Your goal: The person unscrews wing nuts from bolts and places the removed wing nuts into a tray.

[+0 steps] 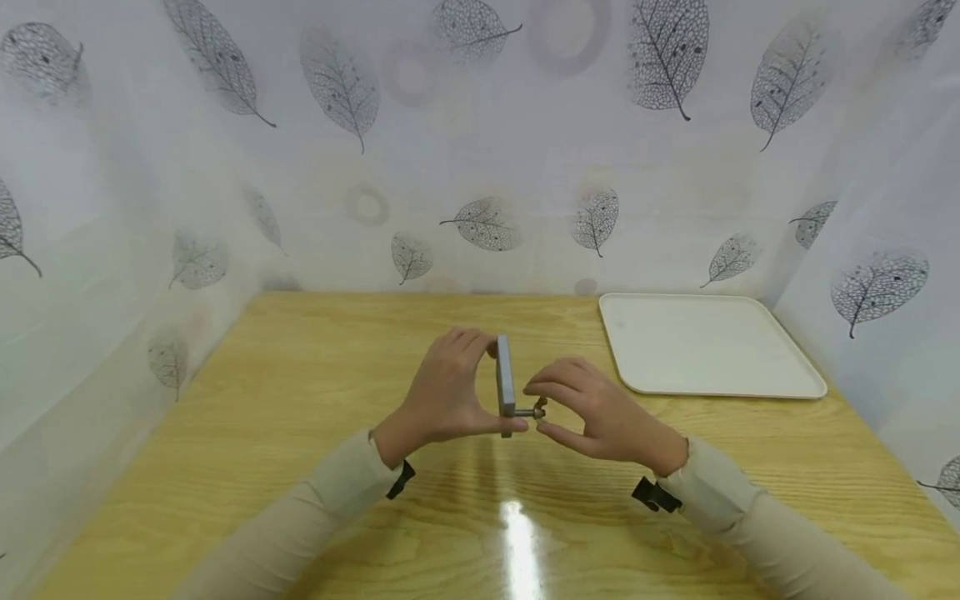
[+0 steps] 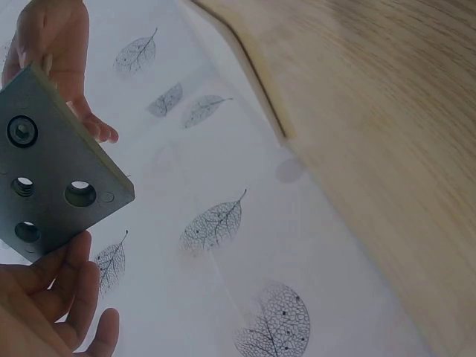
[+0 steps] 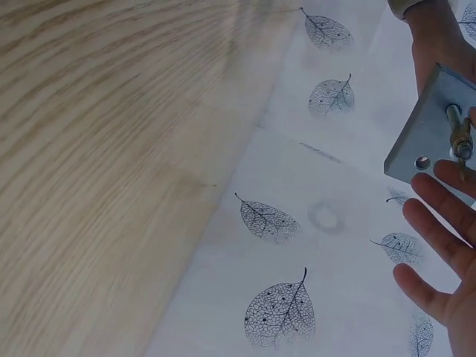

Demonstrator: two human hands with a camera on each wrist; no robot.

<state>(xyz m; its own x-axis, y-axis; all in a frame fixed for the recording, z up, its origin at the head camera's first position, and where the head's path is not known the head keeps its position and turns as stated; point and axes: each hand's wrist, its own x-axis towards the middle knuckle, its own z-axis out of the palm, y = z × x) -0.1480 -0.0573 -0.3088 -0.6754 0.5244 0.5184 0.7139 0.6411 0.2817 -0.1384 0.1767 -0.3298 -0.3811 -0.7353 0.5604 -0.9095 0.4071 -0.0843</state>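
At the right hand (image 1: 600,410), wing nut (image 1: 539,412) partly hidden

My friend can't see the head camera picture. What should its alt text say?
A person's left hand holds a grey metal plate upright while their right hand pinches a nut on the bolt sticking out of it. A white tray lies at the back right of the wooden table.

No text, brand or number is legible; in the left wrist view, the faint round mark (image 2: 108,197) toward four o'clock on the metal plate (image 2: 56,155) is perhaps a stamp.
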